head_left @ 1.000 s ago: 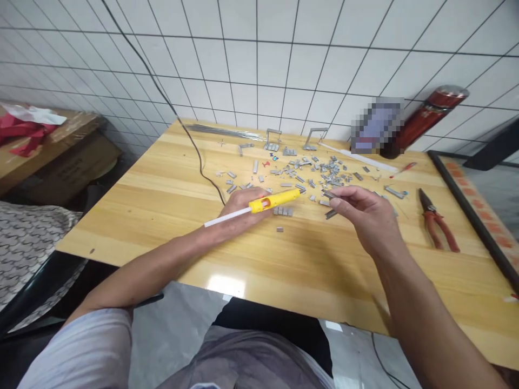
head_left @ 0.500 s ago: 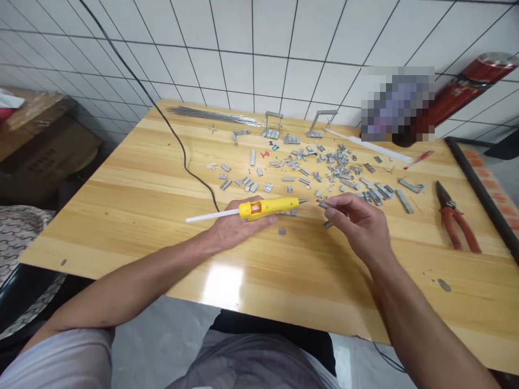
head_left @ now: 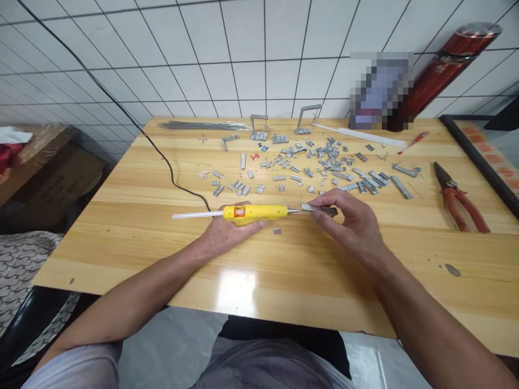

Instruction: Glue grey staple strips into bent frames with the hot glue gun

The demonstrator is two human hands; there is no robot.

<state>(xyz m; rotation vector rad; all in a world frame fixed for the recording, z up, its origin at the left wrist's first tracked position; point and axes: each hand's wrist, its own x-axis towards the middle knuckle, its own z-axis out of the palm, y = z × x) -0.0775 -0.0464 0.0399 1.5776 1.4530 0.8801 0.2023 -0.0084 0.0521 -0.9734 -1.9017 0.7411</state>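
Item one: yellow glue gun (head_left: 263, 211), held level above the table, metal nozzle (head_left: 292, 211) pointing right, white glue stick (head_left: 194, 215) jutting from the rear. By its look, light, stiff plastic; best held around the body, as the nozzle may well be hot.

Item two: grey strip (head_left: 309, 207), its near end just beside the nozzle tip; touching or not, I cannot tell from here. Probably light, rigid and smooth, slim enough to slip if pinched carelessly; safest hold is at the end away from the nozzle. A darker section shows past the fingertips; its full shape is hidden.

Left hand (head_left: 221, 235): closed about the gun from behind and below, thumb along the underside; most fingers hidden.

Right hand (head_left: 352, 221): thumb and forefinger clamped together on the strip.

Beneath and around: one small grey block (head_left: 277, 231) on the wooden table (head_left: 162, 270); beyond it, scattered grey pieces (head_left: 332, 154).

Outer lots: red-handled pliers (head_left: 456, 200), to the right; dark cord (head_left: 172, 173), running down behind the left hand; thin metal rods (head_left: 203, 125), bundled near the wall; red flask (head_left: 446, 70), tilted, at back right.
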